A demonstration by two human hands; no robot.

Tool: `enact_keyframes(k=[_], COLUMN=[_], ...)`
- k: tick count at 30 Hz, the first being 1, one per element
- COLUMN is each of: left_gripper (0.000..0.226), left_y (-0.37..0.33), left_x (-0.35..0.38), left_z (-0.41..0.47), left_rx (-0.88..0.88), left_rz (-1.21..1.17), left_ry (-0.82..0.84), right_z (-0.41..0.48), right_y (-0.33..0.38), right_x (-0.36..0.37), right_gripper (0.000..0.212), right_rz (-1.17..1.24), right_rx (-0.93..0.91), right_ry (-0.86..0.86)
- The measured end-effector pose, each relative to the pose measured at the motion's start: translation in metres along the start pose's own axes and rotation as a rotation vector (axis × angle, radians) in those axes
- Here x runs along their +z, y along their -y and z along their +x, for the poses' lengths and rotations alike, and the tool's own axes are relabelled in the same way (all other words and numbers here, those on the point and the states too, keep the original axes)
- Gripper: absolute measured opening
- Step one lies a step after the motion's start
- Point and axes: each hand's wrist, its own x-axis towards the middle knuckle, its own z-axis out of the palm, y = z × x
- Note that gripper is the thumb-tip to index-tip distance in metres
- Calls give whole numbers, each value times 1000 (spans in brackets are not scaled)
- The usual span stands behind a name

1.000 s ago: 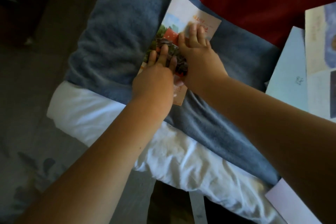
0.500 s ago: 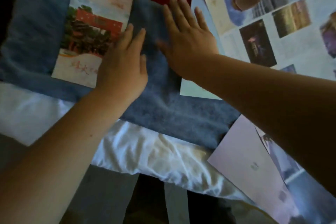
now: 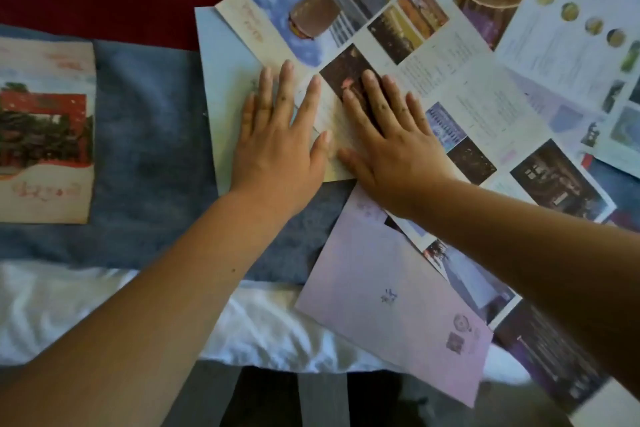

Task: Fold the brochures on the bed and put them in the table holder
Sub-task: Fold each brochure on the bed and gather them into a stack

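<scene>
**Both hands pressed flat on the open brochure, side by side at its near-left end**

The left hand (image 3: 280,149) and right hand (image 3: 391,146) lie palm down with fingers straight and spread, gripping nothing. Directly under them is the unfolded white paper brochure printed with photos and text (image 3: 460,94). Its long axis runs diagonally, from beyond the left hand's fingertips away past the right wrist, so most of its length lies on the right hand's outer side. That hand looks better placed to bring the far panels over. The left hand's outer fingers overlap a pale blue paper sheet (image 3: 221,80) beneath. A folded brochure with a red gate picture (image 3: 45,128) lies well out from the left hand on the blue fleece blanket (image 3: 149,149). No table holder is in view.
</scene>
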Motion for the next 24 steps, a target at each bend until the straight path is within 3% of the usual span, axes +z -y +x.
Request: enact_keyframes(k=[9,17,24], left_gripper=[62,61,67], left_y=[-52,-48,-57], left_x=[29,27,10], left_z=[17,32,77], left_rx=[80,124,51], left_rz=[74,124,140], left_ry=[2,-31,-41], right_z=[-35,-48,-47], right_y=[-30,-71,-113], right_x=[22,10,5], right_gripper=[70,66,71], right_rz=[71,62,70], right_rx=[-77,-147,-346], right_ry=[-54,-25,8])
